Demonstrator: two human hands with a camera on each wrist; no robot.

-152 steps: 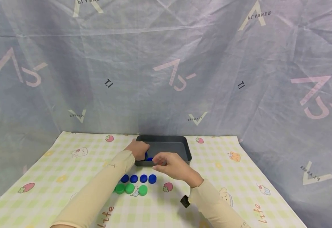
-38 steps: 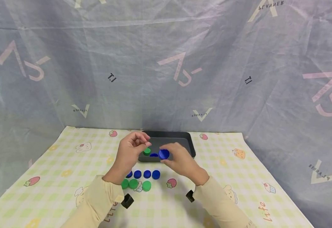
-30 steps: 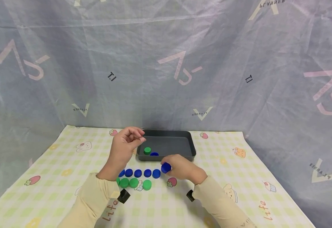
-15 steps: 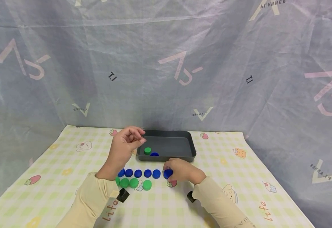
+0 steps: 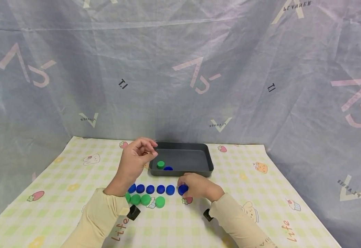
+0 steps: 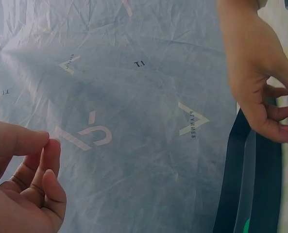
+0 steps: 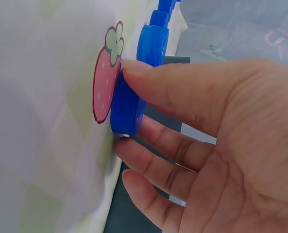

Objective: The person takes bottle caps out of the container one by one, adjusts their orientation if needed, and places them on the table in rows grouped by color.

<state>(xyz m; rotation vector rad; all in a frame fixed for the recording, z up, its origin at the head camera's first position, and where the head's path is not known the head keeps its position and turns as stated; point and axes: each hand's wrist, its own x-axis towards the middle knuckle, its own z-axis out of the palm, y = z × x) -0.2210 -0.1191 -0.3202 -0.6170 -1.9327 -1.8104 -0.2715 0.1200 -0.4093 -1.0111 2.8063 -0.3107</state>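
My right hand (image 5: 199,186) pinches a blue bottle cap (image 5: 182,189) between thumb and fingers at the right end of a row of blue caps (image 5: 160,189). In the right wrist view that cap (image 7: 127,104) stands on the cloth beside a printed strawberry. My left hand (image 5: 135,160) hovers by the tray's left end, thumb and index tips touching, fingers loosely curled around nothing; the left wrist view shows this hand (image 6: 27,179) too. Nearer than the blue row lie several green caps (image 5: 146,199), partly hidden by the left wrist.
Behind the rows stands a dark grey tray (image 5: 209,162). Inside it, at the front left, are a green cap (image 5: 160,164) and a blue cap (image 5: 168,168), the latter partly hidden by the rim. A grey curtain (image 5: 180,86) hangs behind the checked tablecloth (image 5: 236,220).
From over the tray, my right hand has lowered the blue cap to the right end of the blue row. My left hand, earlier in the tray, has drawn back left and now stays still.
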